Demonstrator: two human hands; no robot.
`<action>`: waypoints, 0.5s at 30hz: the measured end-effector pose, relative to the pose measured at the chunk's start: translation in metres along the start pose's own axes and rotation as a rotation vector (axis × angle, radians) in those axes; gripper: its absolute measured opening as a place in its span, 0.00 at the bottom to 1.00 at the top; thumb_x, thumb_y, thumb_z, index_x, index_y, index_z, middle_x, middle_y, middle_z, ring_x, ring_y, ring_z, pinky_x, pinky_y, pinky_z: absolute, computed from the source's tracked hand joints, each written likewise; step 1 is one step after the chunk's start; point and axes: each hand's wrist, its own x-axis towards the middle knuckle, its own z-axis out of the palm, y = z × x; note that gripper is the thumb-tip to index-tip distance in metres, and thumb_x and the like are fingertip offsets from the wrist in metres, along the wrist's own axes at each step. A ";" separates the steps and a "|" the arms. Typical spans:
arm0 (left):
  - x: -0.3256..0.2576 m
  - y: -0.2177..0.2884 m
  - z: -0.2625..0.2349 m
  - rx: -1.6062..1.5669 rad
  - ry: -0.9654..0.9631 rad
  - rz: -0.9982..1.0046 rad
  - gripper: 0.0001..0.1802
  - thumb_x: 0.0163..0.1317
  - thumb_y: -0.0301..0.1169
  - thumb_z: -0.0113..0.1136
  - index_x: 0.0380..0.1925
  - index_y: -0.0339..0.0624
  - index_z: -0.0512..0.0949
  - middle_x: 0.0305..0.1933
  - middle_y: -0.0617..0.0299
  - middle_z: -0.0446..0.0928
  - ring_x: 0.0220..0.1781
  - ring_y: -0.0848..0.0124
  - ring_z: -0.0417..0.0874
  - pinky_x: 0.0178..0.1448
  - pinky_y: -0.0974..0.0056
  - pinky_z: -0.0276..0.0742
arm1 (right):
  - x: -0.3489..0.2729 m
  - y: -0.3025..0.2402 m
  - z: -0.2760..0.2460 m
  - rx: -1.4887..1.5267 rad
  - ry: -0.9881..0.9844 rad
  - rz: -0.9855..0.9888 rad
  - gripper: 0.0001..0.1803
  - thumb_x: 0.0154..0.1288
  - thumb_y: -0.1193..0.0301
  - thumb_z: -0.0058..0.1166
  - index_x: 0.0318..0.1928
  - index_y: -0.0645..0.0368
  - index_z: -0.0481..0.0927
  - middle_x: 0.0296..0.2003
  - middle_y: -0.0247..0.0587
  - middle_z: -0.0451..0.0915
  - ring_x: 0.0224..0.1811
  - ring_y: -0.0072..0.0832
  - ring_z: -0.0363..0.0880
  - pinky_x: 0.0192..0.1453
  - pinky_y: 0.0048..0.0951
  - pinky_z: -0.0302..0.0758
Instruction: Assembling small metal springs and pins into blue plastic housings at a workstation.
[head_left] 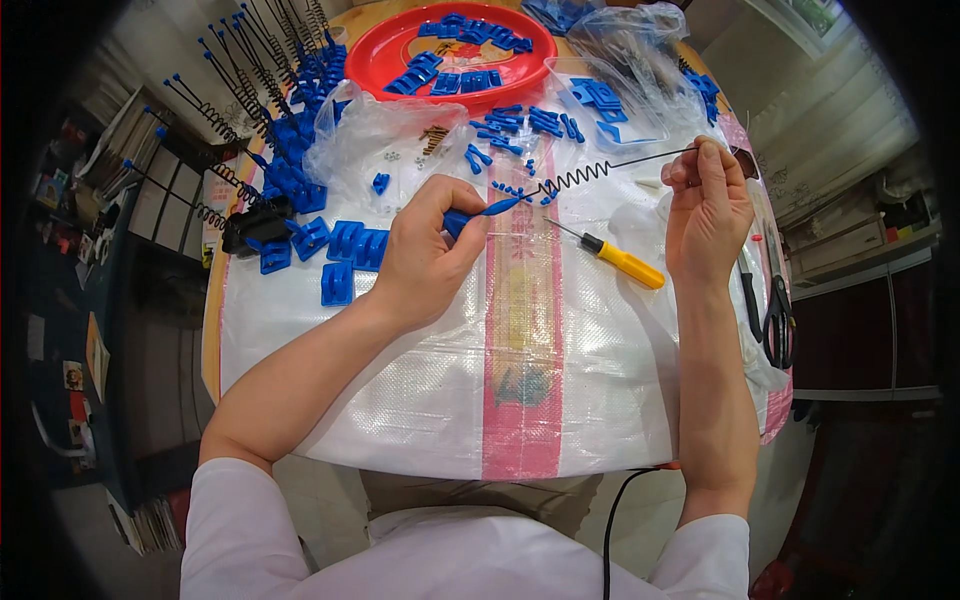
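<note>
White shirt [450, 550] close under the lens, cut off by the lower edge. Black cable [608, 520] running down before it, out of view at the bottom. Clamped in left hand [425, 245], fingers curled: blue part [457, 222], mostly hidden by the grip; cannot tell its full shape. Projecting from there, tapered blue tip [502, 206], leading into black coil spring [575, 178], with the join hard to make out against small blue bits behind. Held between both hands, above the white sheet [400, 390]. Pinched at its straight end by right hand [710, 205], thumb and fingertips together, hiding the wire's very end. Lying below the spring, yellow screwdriver [632, 266]. Farther off, red basin [358, 66], with its bottom picture partly covered by blue clips [466, 82]. At right, black scissors [777, 290], blades hard to make out. At upper left, blue stands [290, 150], overlapping too much to count.
</note>
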 end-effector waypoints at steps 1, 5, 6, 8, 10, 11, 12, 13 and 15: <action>0.000 0.000 0.000 -0.008 0.007 -0.019 0.06 0.65 0.19 0.58 0.41 0.35 0.75 0.43 0.64 0.74 0.42 0.78 0.72 0.48 0.71 0.69 | -0.001 0.000 0.001 0.000 0.001 0.005 0.10 0.75 0.71 0.56 0.48 0.66 0.80 0.35 0.40 0.81 0.32 0.23 0.78 0.40 0.27 0.76; -0.001 -0.002 0.001 -0.037 0.030 -0.031 0.06 0.65 0.20 0.59 0.41 0.35 0.75 0.42 0.65 0.74 0.41 0.79 0.72 0.46 0.72 0.69 | -0.008 0.007 0.009 0.031 -0.030 0.076 0.13 0.77 0.69 0.53 0.52 0.67 0.78 0.37 0.40 0.81 0.32 0.22 0.78 0.41 0.27 0.77; -0.001 -0.001 0.001 -0.027 0.032 -0.034 0.06 0.65 0.20 0.59 0.41 0.35 0.75 0.41 0.65 0.75 0.40 0.79 0.72 0.46 0.72 0.69 | -0.013 0.010 0.013 0.037 -0.046 0.103 0.13 0.77 0.69 0.53 0.53 0.67 0.78 0.37 0.40 0.81 0.32 0.22 0.78 0.41 0.27 0.76; -0.001 0.002 0.000 -0.006 0.036 -0.041 0.06 0.66 0.20 0.59 0.41 0.35 0.75 0.39 0.66 0.75 0.39 0.80 0.73 0.45 0.72 0.69 | -0.020 0.017 0.017 0.024 -0.071 0.152 0.15 0.79 0.67 0.50 0.55 0.67 0.77 0.38 0.39 0.81 0.33 0.22 0.78 0.41 0.26 0.76; -0.001 0.000 0.001 -0.032 0.034 -0.088 0.06 0.66 0.21 0.59 0.42 0.35 0.76 0.38 0.65 0.78 0.38 0.80 0.75 0.45 0.72 0.71 | -0.027 0.018 0.021 0.007 -0.112 0.196 0.16 0.79 0.67 0.50 0.55 0.67 0.77 0.38 0.39 0.81 0.33 0.22 0.78 0.41 0.26 0.76; 0.000 -0.001 0.002 -0.045 0.033 -0.111 0.06 0.67 0.22 0.59 0.42 0.35 0.76 0.38 0.65 0.79 0.38 0.80 0.76 0.44 0.72 0.72 | -0.030 0.018 0.024 -0.001 -0.133 0.219 0.16 0.79 0.67 0.50 0.56 0.67 0.77 0.38 0.39 0.81 0.33 0.21 0.78 0.41 0.26 0.76; 0.001 0.000 0.002 -0.110 0.026 -0.155 0.07 0.67 0.22 0.59 0.43 0.35 0.76 0.38 0.64 0.80 0.39 0.80 0.78 0.44 0.72 0.73 | -0.035 0.019 0.025 -0.016 -0.155 0.243 0.17 0.79 0.66 0.50 0.56 0.68 0.77 0.39 0.39 0.81 0.34 0.21 0.78 0.41 0.24 0.75; 0.002 0.001 0.002 -0.175 0.018 -0.200 0.07 0.67 0.23 0.60 0.44 0.35 0.77 0.38 0.63 0.81 0.39 0.79 0.79 0.44 0.72 0.75 | -0.038 0.020 0.027 -0.052 -0.169 0.269 0.17 0.78 0.67 0.51 0.56 0.68 0.77 0.39 0.38 0.82 0.34 0.21 0.78 0.41 0.24 0.75; 0.002 0.001 0.001 -0.303 -0.005 -0.252 0.09 0.68 0.25 0.61 0.45 0.35 0.77 0.39 0.62 0.82 0.40 0.78 0.82 0.44 0.72 0.77 | -0.043 0.022 0.033 -0.121 -0.198 0.315 0.17 0.78 0.67 0.51 0.57 0.69 0.76 0.39 0.38 0.82 0.34 0.20 0.78 0.41 0.23 0.75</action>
